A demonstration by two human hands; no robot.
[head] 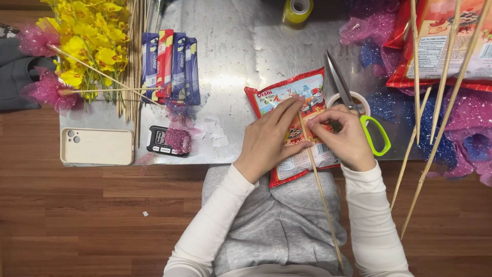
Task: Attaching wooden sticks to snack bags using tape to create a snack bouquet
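Note:
A red snack bag (296, 97) lies at the near edge of a low metal table (236, 51), with a long thin bamboo stick (323, 200) laid along it and reaching down over my lap. My left hand (271, 138) rests flat on the bag, fingers pressing the stick against it. My right hand (344, 134) pinches at the stick on the bag with thumb and fingertips. Scissors with green handles (376, 136) lie just right of my right hand, blades pointing away. A roll of tape (353, 100) sits partly hidden behind that hand.
Yellow artificial flowers (89, 36) and a bundle of sticks (134, 56) stand at the left, beside snack sticks in wrappers (171, 64). A phone in a cream case (96, 146) and small timer (161, 139) lie near the front edge. Pink and blue mesh (464, 128), more bags and sticks crowd the right.

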